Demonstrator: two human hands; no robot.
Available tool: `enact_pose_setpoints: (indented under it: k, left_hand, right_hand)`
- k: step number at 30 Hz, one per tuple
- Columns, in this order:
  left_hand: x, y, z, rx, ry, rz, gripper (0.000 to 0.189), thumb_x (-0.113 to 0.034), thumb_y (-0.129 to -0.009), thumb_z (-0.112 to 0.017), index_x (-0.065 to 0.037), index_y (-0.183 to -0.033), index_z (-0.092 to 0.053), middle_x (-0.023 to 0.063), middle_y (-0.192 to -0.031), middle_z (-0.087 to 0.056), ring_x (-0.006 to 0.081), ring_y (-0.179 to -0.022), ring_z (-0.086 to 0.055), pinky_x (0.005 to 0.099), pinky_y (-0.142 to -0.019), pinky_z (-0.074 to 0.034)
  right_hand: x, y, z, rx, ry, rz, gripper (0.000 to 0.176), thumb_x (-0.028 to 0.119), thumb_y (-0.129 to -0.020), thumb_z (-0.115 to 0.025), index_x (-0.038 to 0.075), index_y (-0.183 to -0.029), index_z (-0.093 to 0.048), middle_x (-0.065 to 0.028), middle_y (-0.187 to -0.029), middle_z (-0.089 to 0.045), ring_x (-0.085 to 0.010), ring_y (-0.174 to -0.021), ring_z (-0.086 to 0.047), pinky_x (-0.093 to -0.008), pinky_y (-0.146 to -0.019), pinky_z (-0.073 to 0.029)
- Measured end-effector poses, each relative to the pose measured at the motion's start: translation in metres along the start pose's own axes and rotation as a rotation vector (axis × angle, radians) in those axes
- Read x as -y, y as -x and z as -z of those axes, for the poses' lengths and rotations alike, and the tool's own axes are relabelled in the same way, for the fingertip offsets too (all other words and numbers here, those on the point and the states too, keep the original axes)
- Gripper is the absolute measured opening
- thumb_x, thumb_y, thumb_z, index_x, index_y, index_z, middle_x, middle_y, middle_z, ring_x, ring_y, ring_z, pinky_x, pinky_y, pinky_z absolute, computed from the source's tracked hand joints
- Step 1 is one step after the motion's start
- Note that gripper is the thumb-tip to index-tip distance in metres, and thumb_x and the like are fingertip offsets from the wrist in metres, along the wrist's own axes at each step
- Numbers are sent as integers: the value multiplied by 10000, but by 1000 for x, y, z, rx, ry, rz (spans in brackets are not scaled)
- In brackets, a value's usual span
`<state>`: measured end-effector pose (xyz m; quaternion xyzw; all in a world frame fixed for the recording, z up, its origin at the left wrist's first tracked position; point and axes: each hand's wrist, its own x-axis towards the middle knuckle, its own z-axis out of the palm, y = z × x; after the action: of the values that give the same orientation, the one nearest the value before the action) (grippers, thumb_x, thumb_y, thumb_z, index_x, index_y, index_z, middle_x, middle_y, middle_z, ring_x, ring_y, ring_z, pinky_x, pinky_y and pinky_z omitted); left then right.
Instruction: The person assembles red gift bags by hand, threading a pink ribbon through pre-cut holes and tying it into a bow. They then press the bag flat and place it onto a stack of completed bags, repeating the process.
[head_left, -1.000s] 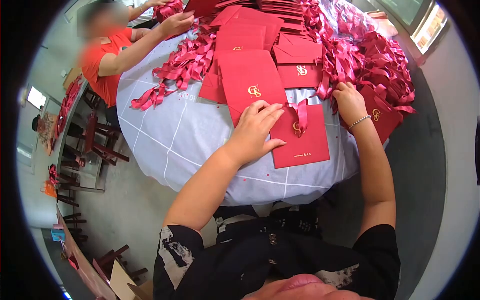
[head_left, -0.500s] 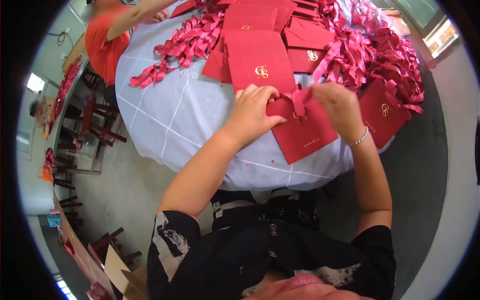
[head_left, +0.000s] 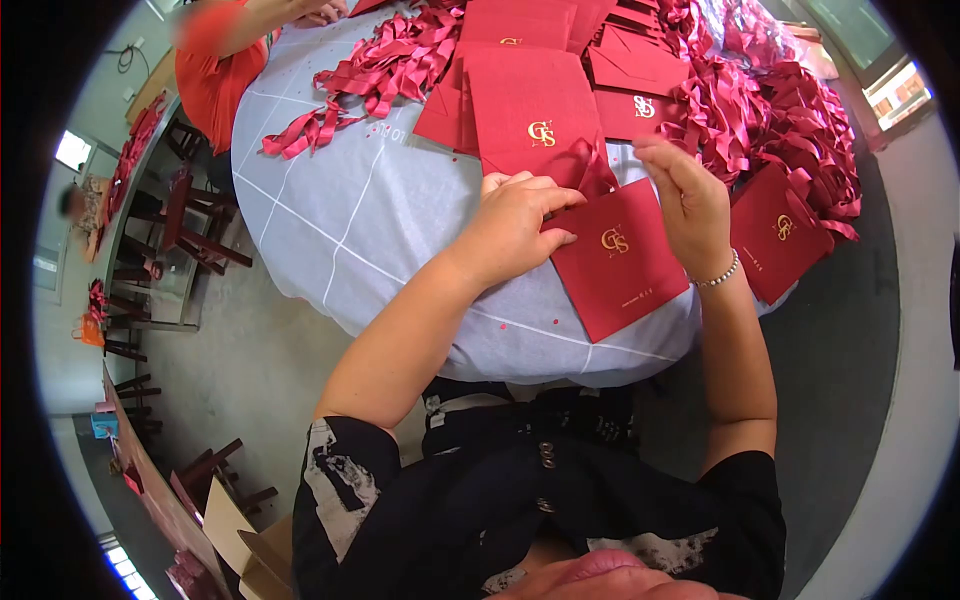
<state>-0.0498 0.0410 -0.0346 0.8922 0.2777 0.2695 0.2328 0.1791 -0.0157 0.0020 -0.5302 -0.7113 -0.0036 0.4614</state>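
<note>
A flat red gift bag with a gold monogram lies tilted on the cloth-covered table in front of me. My left hand holds its upper left corner, thumb on the front and fingers along the top edge. A red ribbon rises from that top edge, close to a stack of similar bags. Over the bag's right side, my right hand is raised with fingers stretched out and nothing visible in them. Its fingertips are beyond the top right corner.
Heaps of red ribbon lie at the right, and another ribbon pile is at the left. One more red bag rests near the right edge. A person in red works at the far left. Wooden stools stand beyond the table.
The ribbon that hung over the bag's front now lies back beyond its top edge, uncovering the monogram. My right hand's fingers have straightened. My left hand stays at the corner.
</note>
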Motion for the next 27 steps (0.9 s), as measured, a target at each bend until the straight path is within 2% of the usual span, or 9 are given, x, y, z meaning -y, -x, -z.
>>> enact_pose_setpoints:
  k: [3,6,8,11,15,17,21,24,27]
  left_hand:
    - [-3,2,3,30,-31,9,427,-228,-751,-825,-145,-1149,-696,0,-937,-678,155,-934,-614,377,-940,-340]
    - [-4,4,3,61,6,21,438,-217,-742,-830,-146,-1153,-693,1,-937,-682,162,-932,-618,369,-938,-351]
    - [-4,4,3,62,39,36,434,-201,-737,-830,-138,-1144,-695,5,-928,-681,166,-913,-619,364,-935,-360]
    - [-3,3,6,42,114,69,387,-174,-729,-830,-114,-1089,-699,12,-893,-670,171,-870,-617,353,-923,-376]
    - [-5,1,10,2,148,87,261,-144,-726,-823,-77,-938,-687,13,-815,-639,170,-809,-601,336,-909,-388]
    - [-7,1,10,-6,152,80,249,-145,-726,-823,-80,-920,-679,13,-807,-639,171,-810,-604,336,-910,-388]
    - [-6,0,9,-10,121,33,241,-150,-733,-815,-107,-929,-681,17,-821,-655,179,-831,-624,346,-910,-392]
    - [-5,2,10,7,-5,-61,266,-249,-804,-774,-129,-1028,-692,35,-951,-684,224,-956,-629,413,-975,-345]
    - [-5,4,0,49,96,-122,376,-263,-839,-763,-74,-1148,-665,119,-1050,-700,270,-1016,-630,426,-962,-401]
  right_hand:
    - [15,10,3,337,-203,-141,286,-73,-902,-565,-14,-1154,-687,-151,-968,-714,-240,-803,-693,-322,-733,-560]
    - [20,17,-7,399,-250,-108,305,-84,-892,-563,-19,-1167,-677,-151,-963,-715,-220,-782,-686,-323,-710,-557]
    - [17,19,-15,369,-213,-39,289,-64,-948,-533,-12,-1200,-665,-105,-901,-701,-166,-769,-685,-267,-730,-553]
    - [23,17,-16,284,-452,-466,110,3,-985,-585,-51,-1034,-667,-111,-989,-726,-138,-836,-723,-248,-749,-571]
    - [19,21,-14,365,-386,-470,60,-19,-938,-631,-39,-991,-651,-109,-1016,-723,-157,-853,-714,-261,-745,-561]
    - [15,21,-17,298,-253,-25,133,-13,-870,-690,-25,-993,-640,-135,-1012,-694,-228,-827,-705,-302,-709,-548]
    - [15,23,-22,349,-304,-42,110,6,-848,-701,-17,-927,-627,-149,-947,-651,-314,-832,-650,-356,-769,-522]
    - [20,19,-18,281,-197,-33,99,-24,-849,-691,-20,-926,-629,-129,-839,-643,-262,-721,-641,-325,-662,-507]
    - [23,24,-16,275,-321,-257,70,-44,-878,-681,-17,-926,-638,-84,-797,-645,-140,-633,-625,-265,-573,-486]
